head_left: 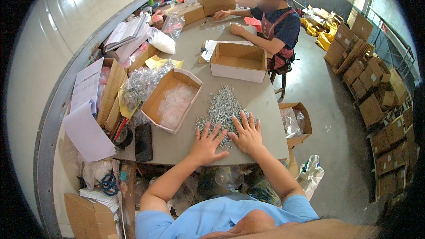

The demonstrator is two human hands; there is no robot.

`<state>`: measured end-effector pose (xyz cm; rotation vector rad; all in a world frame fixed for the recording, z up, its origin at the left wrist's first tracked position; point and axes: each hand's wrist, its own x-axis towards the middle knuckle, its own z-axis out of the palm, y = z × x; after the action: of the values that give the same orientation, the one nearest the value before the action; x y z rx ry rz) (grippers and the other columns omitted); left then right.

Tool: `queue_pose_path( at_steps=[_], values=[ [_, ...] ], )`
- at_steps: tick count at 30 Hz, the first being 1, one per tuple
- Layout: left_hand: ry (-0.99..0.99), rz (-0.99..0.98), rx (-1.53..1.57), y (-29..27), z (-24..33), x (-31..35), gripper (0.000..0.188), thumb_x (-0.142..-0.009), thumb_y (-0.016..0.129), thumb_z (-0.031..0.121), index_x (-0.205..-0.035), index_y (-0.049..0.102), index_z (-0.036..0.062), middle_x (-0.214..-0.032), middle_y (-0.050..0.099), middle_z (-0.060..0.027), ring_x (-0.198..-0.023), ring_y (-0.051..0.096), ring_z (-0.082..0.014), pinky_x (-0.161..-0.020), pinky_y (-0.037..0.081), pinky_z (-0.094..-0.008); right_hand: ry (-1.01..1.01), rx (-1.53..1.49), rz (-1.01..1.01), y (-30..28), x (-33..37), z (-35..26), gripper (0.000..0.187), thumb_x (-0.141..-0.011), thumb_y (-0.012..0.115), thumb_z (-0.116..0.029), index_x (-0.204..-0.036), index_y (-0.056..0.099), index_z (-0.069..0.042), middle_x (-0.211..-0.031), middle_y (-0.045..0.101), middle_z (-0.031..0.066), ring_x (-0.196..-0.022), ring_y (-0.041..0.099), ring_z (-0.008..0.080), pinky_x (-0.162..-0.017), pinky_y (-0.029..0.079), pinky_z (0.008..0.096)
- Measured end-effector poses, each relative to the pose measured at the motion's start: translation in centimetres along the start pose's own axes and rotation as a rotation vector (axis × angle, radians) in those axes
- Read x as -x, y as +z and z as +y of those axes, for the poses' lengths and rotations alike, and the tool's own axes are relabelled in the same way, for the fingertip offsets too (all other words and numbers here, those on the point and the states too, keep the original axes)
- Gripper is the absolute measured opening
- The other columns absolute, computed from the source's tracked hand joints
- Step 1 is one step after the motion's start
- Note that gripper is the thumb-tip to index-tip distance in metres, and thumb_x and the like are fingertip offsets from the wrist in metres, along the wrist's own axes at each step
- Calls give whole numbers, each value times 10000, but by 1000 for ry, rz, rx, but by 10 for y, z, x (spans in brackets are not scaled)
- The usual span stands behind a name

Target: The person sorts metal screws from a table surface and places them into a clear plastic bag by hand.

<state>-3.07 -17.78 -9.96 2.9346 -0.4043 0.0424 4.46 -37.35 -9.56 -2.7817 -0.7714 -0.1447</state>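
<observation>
A heap of small silver screws (223, 106) lies on the grey table (261, 102) in front of me. My left hand (208, 143) rests flat on the heap's near left edge, fingers spread. My right hand (247, 135) lies flat on the near right part of the heap, fingers spread too. Neither hand grips anything. Just left of the heap stands an open cardboard box (172, 99) holding small clear plastic bags.
A white-sided open box (238, 62) stands beyond the heap. A black phone (143, 142) lies near the front left edge. Bags of screws (141, 84), papers and cartons crowd the left side. Another person (274, 22) sits at the far end. Cartons line the floor at right.
</observation>
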Motion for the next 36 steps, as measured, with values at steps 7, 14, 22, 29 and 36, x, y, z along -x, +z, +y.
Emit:
queue_pose_path(
  at_steps=[7, 14, 22, 29, 36],
  values=[
    [34, -102, 32, -4, -4, 23, 924, -780, 492, 734, -1484, 287, 171, -1569, 167, -100, -1437, 74, -400, -1103, 96, -628, 91, -171, 158, -10, 21, 21, 542, -946, 506, -333, -1440, 352, -171, -1510, 285, 164, -1379, 241, 432, -1109, 199, 560],
    [-70, -39, 2, -12, 9, 10, 884, -812, 520, 663, -1485, 276, 144, -1579, 119, -82, -1437, 62, -395, -1090, 93, -652, -12, -383, 269, -8, 59, 12, 331, -806, 645, -137, -1133, 597, -131, -1176, 543, 108, -1105, 489, 350, -955, 378, 489],
    [-70, 34, 71, 4, 0, 17, 720, -844, 511, 616, -1449, 371, 253, -1565, 179, -81, -1441, 88, -364, -1085, 62, -661, -181, -346, 257, -9, 37, -16, 127, -768, 690, -172, -886, 654, -146, -1045, 567, 35, -1041, 510, 270, -890, 378, 421],
    [98, 55, 86, -7, 4, 27, 665, -857, 533, 559, -1412, 432, 207, -1555, 223, -47, -1446, 106, -330, -1084, 56, -659, -153, -352, 243, -2, 44, -20, 104, -744, 699, -156, -831, 649, -128, -1043, 570, 39, -1015, 513, 269, -884, 370, 430],
    [281, 176, 65, 4, -1, 34, 512, -824, 615, 488, -1245, 596, 198, -1498, 353, -37, -1427, 190, -318, -1092, 51, -639, -143, -309, 221, -8, 29, -18, 116, -720, 709, -158, -833, 692, -136, -1072, 568, 31, -1041, 501, 271, -888, 359, 420]
  ],
)
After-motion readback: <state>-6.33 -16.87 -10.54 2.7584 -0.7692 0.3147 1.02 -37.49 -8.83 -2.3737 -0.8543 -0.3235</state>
